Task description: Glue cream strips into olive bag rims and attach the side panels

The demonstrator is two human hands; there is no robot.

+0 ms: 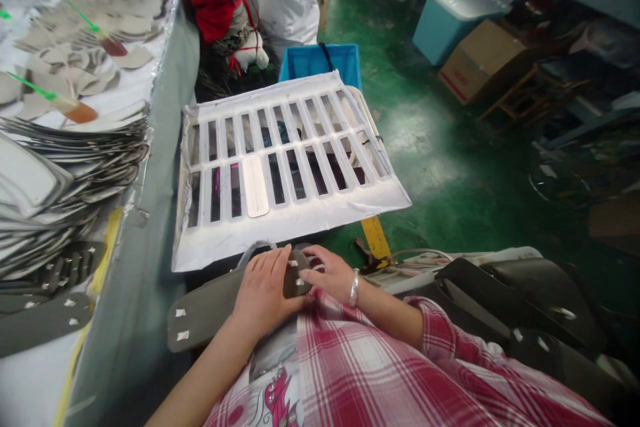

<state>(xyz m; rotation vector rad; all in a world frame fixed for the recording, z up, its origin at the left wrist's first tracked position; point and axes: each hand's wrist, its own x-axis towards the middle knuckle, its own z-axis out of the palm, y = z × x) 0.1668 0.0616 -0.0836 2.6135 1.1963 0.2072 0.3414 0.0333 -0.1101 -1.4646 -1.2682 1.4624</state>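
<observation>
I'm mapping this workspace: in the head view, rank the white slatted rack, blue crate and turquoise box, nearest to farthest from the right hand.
1. White slatted rack, ahead of the right hand.
2. Blue crate, beyond the rack.
3. Turquoise box, farther off to the right.

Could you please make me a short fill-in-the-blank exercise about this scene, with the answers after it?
1. The panel under the left hand shows ____ white tabs at its picture-left end.
2. A bracelet circles the person's ____ wrist.
3. Beyond the rack stands a bin coloured ____.
4. The floor is coloured ____.

Missing words: two; right; blue; green.
</observation>
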